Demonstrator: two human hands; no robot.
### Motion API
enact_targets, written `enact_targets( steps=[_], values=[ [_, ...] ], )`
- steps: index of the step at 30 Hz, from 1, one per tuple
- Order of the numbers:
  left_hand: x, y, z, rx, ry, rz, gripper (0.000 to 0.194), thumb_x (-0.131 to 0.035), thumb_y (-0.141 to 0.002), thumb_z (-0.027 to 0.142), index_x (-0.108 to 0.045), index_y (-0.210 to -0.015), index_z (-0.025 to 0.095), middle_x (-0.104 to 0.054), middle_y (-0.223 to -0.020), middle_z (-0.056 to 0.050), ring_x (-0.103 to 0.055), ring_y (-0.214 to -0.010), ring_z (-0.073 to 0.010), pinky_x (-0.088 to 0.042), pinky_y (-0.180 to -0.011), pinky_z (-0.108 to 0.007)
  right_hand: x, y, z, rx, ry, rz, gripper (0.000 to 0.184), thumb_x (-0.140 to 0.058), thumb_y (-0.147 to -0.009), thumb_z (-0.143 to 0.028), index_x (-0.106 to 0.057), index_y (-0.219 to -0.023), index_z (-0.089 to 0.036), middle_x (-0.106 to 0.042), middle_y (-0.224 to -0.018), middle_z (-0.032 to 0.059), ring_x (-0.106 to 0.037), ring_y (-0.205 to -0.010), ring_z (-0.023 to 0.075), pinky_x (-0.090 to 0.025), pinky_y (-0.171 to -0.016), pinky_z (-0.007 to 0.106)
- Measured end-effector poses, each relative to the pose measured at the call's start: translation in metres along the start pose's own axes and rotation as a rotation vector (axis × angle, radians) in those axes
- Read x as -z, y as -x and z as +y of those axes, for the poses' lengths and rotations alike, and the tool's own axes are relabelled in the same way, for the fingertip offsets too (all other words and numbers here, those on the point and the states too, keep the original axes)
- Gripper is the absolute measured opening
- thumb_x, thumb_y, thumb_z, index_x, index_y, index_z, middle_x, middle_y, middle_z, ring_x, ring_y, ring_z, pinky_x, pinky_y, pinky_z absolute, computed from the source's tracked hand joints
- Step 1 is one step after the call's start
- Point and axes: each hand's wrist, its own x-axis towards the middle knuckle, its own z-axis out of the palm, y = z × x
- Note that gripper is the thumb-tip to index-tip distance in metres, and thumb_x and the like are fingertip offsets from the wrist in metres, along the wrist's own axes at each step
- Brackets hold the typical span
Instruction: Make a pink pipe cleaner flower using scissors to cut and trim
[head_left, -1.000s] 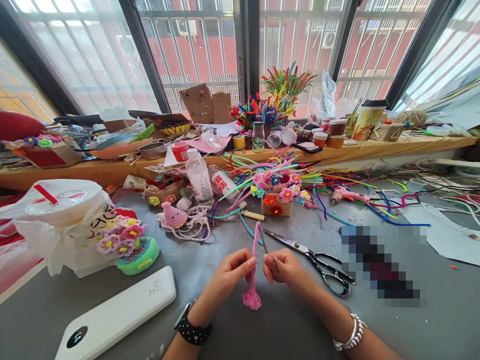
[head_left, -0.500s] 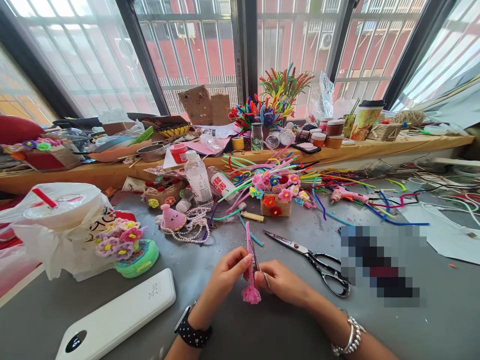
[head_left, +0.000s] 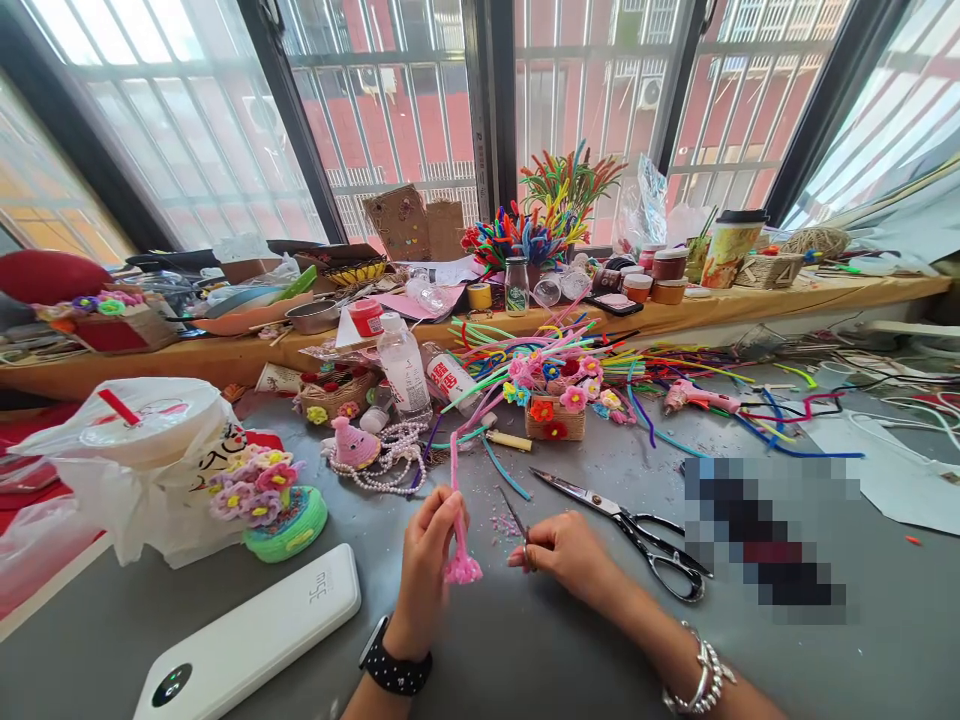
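Note:
My left hand (head_left: pixel 429 545) pinches a pink pipe cleaner flower (head_left: pixel 463 568) by its stem, which points up while the ruffled bloom hangs below the fingers. To its right, my right hand (head_left: pixel 562 552) is closed around the handles of small scissors (head_left: pixel 516 516), their blades pointing up and left, apart from the flower. Pink fuzz clippings (head_left: pixel 506 525) lie on the grey table behind the scissors. Large black-handled scissors (head_left: pixel 626 520) rest beyond my right hand.
A white power bank (head_left: pixel 255 630) and a green-based flower ornament (head_left: pixel 289 525) lie left, beside a bagged drink cup (head_left: pixel 157 440). A flower basket (head_left: pixel 555 415), loose pipe cleaners (head_left: pixel 480 350) and a pink glue gun (head_left: pixel 701 397) sit farther back. Bottles (head_left: pixel 403 365) stand before the cluttered sill.
My hands have moved apart. The left has carried the flower to the left, and the small scissors have come away from it. Pink clippings now show on the table between them.

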Motion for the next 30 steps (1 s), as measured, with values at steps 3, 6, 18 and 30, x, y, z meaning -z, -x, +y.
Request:
enact_targets(
  steps=[3, 6, 18, 30],
  values=[
    [0.000, -0.001, 0.002, -0.002, 0.040, 0.042, 0.027, -0.048, -0.075, 0.030, -0.037, -0.053, 0.018, -0.032, -0.054, 0.006, -0.030, -0.050, -0.0087, -0.029, -0.048, -0.020, 0.005, -0.001, -0.004, -0.045, 0.251, 0.038, 0.021, -0.054, -0.073, -0.029, -0.068, -0.066, -0.015, -0.064, -0.061, 0.0031, -0.051, -0.054, 0.0124, -0.030, -0.049, 0.020],
    [0.001, -0.002, 0.003, 0.013, 0.045, 0.074, 0.027, -0.049, -0.075, 0.029, -0.037, -0.053, 0.018, -0.032, -0.054, 0.006, -0.029, -0.049, -0.0082, -0.028, -0.046, -0.020, 0.011, -0.002, -0.013, -0.102, 0.391, -0.009, 0.017, -0.054, -0.074, -0.025, -0.068, -0.076, -0.016, -0.068, -0.072, 0.0066, -0.058, -0.063, 0.0152, -0.033, -0.053, 0.021],
    [0.001, -0.002, 0.005, 0.054, 0.035, 0.120, 0.027, -0.052, -0.071, 0.034, -0.038, -0.054, 0.018, -0.035, -0.052, 0.006, -0.034, -0.049, -0.0085, -0.030, -0.047, -0.020, 0.039, -0.035, -0.023, -0.038, 0.615, 0.037, 0.018, -0.050, -0.078, -0.025, -0.064, -0.087, -0.018, -0.067, -0.084, 0.0058, -0.061, -0.078, 0.0170, -0.041, -0.066, 0.021],
    [0.002, -0.001, 0.000, 0.069, -0.029, 0.152, 0.029, -0.049, -0.073, 0.037, -0.037, -0.055, 0.018, -0.032, -0.053, 0.006, -0.029, -0.048, -0.0086, -0.028, -0.046, -0.020, 0.070, -0.082, 0.002, -0.037, 0.878, 0.391, 0.033, -0.041, -0.081, -0.011, -0.042, -0.113, -0.011, -0.044, -0.117, 0.0140, -0.056, -0.089, 0.0198, -0.045, -0.070, 0.026]
  ],
)
